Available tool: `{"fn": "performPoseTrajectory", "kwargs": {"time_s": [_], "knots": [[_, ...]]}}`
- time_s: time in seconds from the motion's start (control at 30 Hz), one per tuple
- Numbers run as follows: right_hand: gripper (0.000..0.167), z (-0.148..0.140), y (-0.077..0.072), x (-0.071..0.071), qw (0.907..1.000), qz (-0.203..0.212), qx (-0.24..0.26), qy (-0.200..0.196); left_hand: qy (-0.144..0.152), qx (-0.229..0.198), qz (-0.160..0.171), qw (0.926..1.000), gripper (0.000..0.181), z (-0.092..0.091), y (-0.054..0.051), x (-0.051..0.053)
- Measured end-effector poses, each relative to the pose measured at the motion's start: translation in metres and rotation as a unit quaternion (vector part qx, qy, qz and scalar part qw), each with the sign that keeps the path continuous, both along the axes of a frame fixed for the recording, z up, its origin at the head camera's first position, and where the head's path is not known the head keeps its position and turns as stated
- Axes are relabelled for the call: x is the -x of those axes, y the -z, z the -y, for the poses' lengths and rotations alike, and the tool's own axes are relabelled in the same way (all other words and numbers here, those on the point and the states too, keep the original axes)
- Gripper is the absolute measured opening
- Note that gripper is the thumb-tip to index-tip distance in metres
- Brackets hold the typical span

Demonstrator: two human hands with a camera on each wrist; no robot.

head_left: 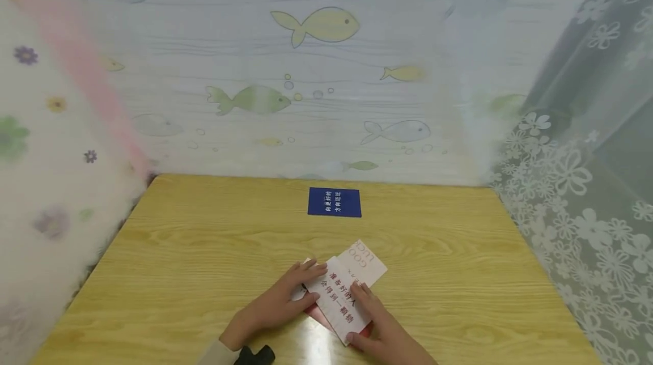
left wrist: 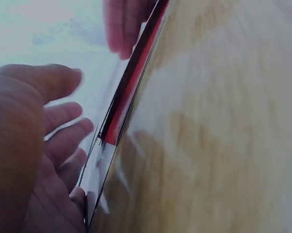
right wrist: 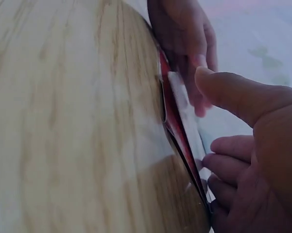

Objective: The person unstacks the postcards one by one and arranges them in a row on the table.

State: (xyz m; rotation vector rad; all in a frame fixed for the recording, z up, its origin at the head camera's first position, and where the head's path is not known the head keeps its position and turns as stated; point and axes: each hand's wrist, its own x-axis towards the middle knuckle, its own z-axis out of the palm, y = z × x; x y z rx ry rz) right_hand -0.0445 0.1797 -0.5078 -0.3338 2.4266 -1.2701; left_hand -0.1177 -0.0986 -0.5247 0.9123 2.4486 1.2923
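Note:
A white card (head_left: pixel 334 297) with red characters lies on top of a loose, crossed pile on the wooden table. From beneath it, a white card with pink "GOOD LUCK" lettering (head_left: pixel 372 263) sticks out at the upper right, and a red-pink piece (head_left: pixel 318 316) shows at the lower left. My left hand (head_left: pixel 285 295) rests at the pile's left side, fingers and thumb touching the top card. On the right side my right hand (head_left: pixel 380 319) touches it, thumb by the lower corner. Both wrist views show the pile edge-on, with red layers (left wrist: pixel 131 97) (right wrist: pixel 177 121) slightly apart.
A blue card (head_left: pixel 334 202) with white characters lies flat near the table's back edge. Fish-patterned fabric (head_left: pixel 326 93) hangs behind the table (head_left: pixel 204 229), and lace curtain (head_left: pixel 586 240) borders the right. A black device (head_left: pixel 255 355) is at the left wrist.

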Motion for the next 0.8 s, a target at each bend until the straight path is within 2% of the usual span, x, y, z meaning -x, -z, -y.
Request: {"fn": "performPoseTrajectory", "kwargs": {"time_s": [0.1, 0.3, 0.47, 0.6, 0.8], "knots": [[0.084, 0.000, 0.000, 0.000, 0.9999, -0.004, -0.012, -0.002, -0.006, 0.012, 0.004, 0.9999, 0.053, -0.001, 0.002, 0.000], [0.096, 0.001, -0.001, 0.000, 0.9999, -0.004, -0.010, -0.001, 0.005, 0.031, -0.013, 0.9994, 0.059, -0.004, -0.002, 0.000], [0.099, 0.000, 0.002, -0.003, 0.9980, -0.050, -0.038, 0.010, -0.009, 0.035, -0.015, 0.9992, 0.059, -0.001, -0.004, -0.002], [0.098, -0.003, 0.006, -0.003, 0.9950, -0.092, -0.036, 0.018, -0.009, 0.042, -0.035, 0.9984, 0.057, 0.003, -0.008, -0.001], [0.104, -0.009, 0.007, -0.001, 0.9921, -0.087, -0.082, 0.036, -0.010, 0.060, -0.088, 0.9943, 0.049, 0.007, -0.014, 0.001]]}}
